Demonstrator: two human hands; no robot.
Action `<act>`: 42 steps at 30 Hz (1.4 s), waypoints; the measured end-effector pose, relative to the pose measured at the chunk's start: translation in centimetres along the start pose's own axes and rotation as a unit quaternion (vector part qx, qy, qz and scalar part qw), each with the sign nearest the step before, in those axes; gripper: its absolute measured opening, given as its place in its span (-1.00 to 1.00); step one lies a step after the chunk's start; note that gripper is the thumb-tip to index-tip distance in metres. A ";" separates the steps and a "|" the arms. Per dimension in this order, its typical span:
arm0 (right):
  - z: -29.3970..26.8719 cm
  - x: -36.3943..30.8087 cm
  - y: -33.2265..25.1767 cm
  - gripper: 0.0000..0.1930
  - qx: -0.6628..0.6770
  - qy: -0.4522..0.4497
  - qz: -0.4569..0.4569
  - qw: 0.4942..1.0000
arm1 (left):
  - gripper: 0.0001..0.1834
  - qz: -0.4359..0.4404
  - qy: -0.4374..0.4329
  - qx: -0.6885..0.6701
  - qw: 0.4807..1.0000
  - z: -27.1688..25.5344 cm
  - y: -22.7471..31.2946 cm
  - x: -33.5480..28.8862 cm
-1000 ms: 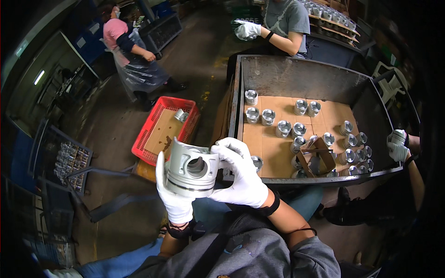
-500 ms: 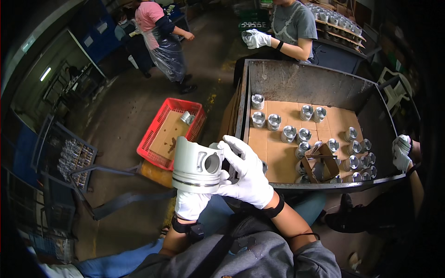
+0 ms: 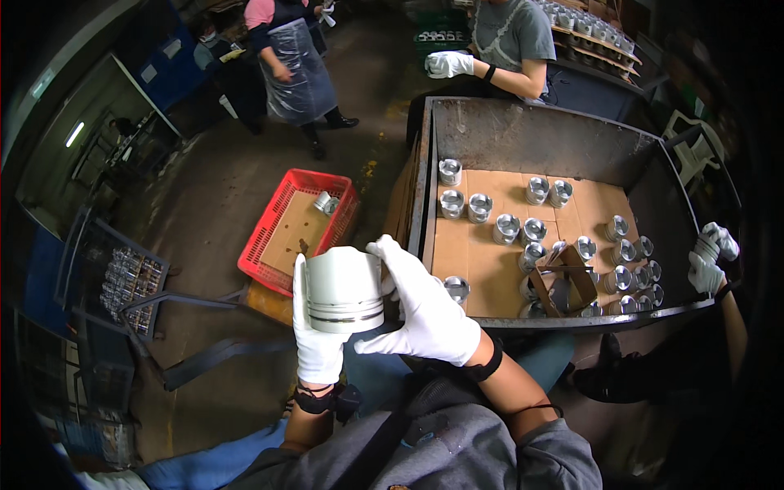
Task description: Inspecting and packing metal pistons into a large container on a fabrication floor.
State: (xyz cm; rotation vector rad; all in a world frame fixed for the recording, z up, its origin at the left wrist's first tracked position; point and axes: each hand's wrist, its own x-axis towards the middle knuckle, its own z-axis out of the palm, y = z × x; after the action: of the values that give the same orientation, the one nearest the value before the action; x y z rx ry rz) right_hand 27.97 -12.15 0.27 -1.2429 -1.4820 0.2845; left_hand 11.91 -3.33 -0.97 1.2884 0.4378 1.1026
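While cradled between both gloved hands, a metal piston (image 3: 345, 290) held upright above the lap.
Left hand (image 3: 317, 339) wrapped underneath, fingers curled around the skirt; right hand (image 3: 425, 314) nearer the top, fingers spread flat against the side; long axis vertical, left of the metal bin (image 3: 523, 131).

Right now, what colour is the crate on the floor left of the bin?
Red crate, cardboard-lined, clearest in the head view.

One piston (image 3: 345, 290) is held up; roughly twenty more pistons (image 3: 479, 207) stand in the one metal bin (image 3: 531, 135), though the far corner blurs. One red crate (image 3: 298, 230) holds one piston (image 3: 324, 202).
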 end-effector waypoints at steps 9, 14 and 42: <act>0.9 -0.4 1.0 -0.10 0.043 0.087 0.022 0.995 | 0.16 0.131 -0.044 0.288 0.948 -0.3 0.0 0.6; 1.3 -0.9 1.2 -0.11 0.129 0.101 0.060 0.985 | -0.01 0.048 -0.046 0.094 0.993 0.0 0.2 0.3; 0.4 -0.5 0.7 0.24 0.142 0.018 0.098 0.985 | 0.12 -0.208 -0.108 -0.292 0.927 -0.7 0.1 -0.1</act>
State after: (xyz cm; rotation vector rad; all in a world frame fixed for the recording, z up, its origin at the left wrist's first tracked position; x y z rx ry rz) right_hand 27.95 -12.06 -0.70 -1.1545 -1.2405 0.5817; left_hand 11.21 -3.07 -1.11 0.7277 0.1768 0.6469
